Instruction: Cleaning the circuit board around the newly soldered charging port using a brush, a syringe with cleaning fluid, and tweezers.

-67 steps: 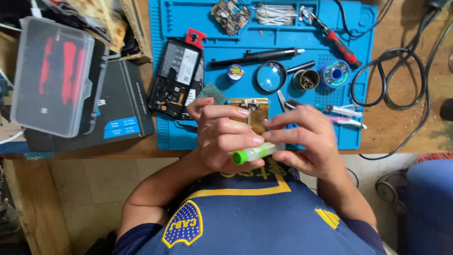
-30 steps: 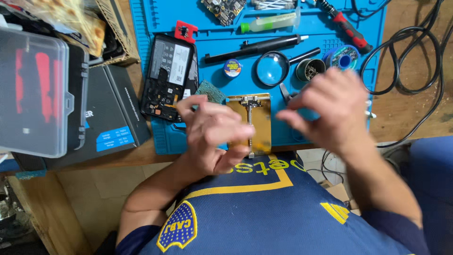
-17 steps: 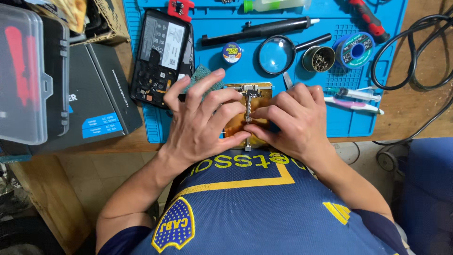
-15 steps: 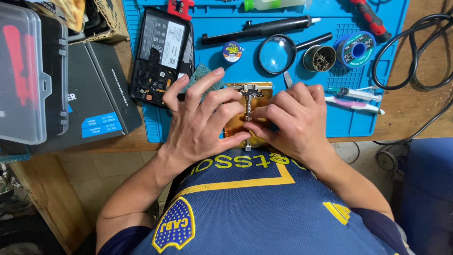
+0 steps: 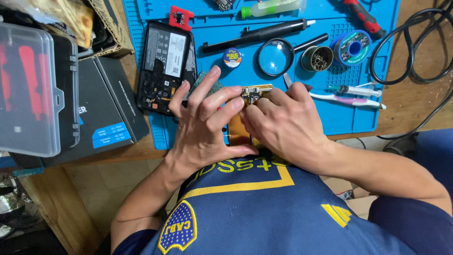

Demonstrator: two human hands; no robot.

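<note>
A gold-coloured board holder with a small circuit board clamped in it lies at the front edge of the blue work mat. My left hand grips it from the left, fingers spread across its top and thumb at its near end. My right hand closes on it from the right, fingertips pinched at the small board. Most of the holder is hidden under both hands. A green circuit board pokes out beneath my left fingers.
On the mat lie an opened black phone, a magnifier, a tin of brass wool, a solder spool, a black pump tool, a green-capped bottle and a syringe. A black box and clear case sit left; cables right.
Earlier both hands held the green-capped bottle; it now lies at the back of the mat. Both hands came down onto the gold holder and have stayed there for the last half second.
</note>
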